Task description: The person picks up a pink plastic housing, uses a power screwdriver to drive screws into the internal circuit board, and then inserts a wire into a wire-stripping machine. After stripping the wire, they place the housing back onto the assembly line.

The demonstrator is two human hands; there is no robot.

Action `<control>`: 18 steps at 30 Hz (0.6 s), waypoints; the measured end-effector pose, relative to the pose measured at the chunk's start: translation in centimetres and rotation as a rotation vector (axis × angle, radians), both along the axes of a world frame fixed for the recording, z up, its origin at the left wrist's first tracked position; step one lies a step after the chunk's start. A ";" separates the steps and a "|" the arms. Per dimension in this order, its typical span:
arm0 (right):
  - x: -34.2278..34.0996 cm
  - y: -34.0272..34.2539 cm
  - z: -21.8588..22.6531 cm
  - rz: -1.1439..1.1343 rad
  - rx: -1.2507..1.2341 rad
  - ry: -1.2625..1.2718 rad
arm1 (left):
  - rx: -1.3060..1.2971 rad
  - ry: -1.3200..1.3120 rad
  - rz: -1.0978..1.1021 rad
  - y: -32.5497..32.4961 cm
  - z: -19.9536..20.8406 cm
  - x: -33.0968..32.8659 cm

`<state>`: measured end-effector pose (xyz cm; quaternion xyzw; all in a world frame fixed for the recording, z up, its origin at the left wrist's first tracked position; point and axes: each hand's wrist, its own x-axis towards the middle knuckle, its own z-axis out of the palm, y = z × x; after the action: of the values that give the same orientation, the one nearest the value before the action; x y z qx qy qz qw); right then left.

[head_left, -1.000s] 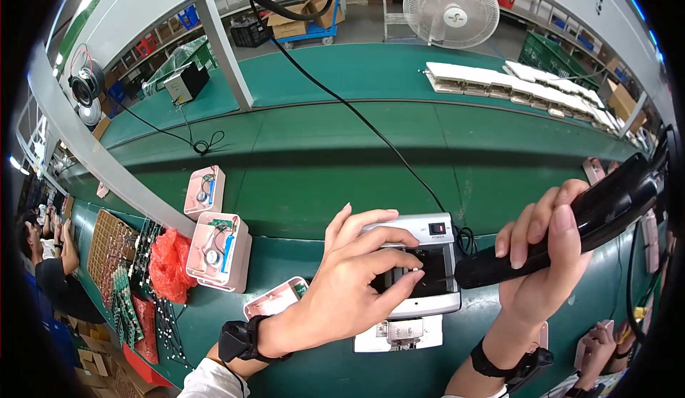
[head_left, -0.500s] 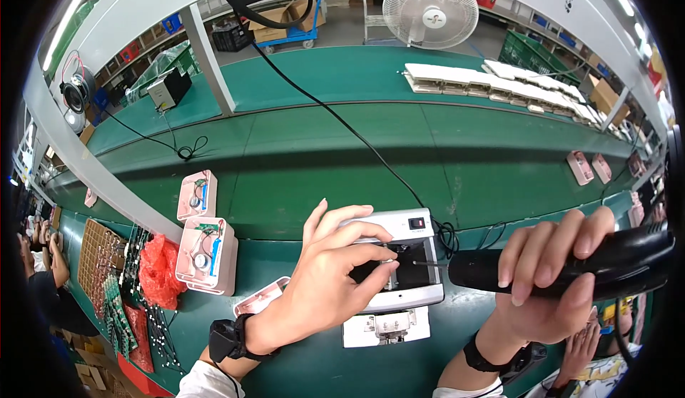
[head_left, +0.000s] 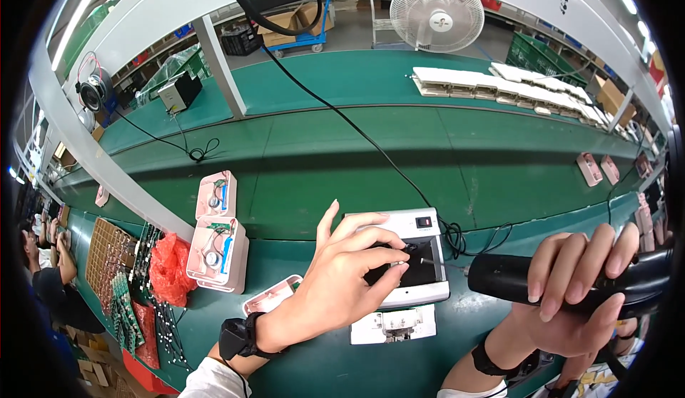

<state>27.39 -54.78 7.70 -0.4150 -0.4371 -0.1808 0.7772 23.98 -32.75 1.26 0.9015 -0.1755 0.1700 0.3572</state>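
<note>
— Where is there room to pass?
— Across the bare green table [head_left: 342, 177] beyond the white box [head_left: 410, 255]; only a black cable [head_left: 357, 130] crosses it.
— And to the left?
— Crowded: two pink cases [head_left: 217, 241], a red bag [head_left: 168, 269] and circuit boards [head_left: 118, 284].
— To the right?
— Cable loops [head_left: 464, 237] lie just beside the box.

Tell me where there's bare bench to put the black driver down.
Open green mat lies between the pink cases and the white box, and more beyond the box toward the black cable. Crowded: the left edge with circuit boards and a red bag, and the near edge, under the left hand and right hand.
</note>
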 end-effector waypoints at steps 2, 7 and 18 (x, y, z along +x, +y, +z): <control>-0.3 0.1 0.0 -0.010 0.058 0.047 | -0.003 0.000 -0.004 0.0 0.0 -0.1; -0.1 0.3 -0.3 -0.076 0.039 0.072 | 0.003 0.007 -0.002 0.0 0.0 0.0; -0.3 1.2 -0.2 0.005 0.174 0.087 | 0.054 -0.053 -0.013 -0.2 0.0 0.0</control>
<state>27.06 -53.61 7.49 -0.3523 -0.3866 -0.1977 0.8290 23.96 -32.98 1.25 0.9050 -0.1951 0.1866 0.3289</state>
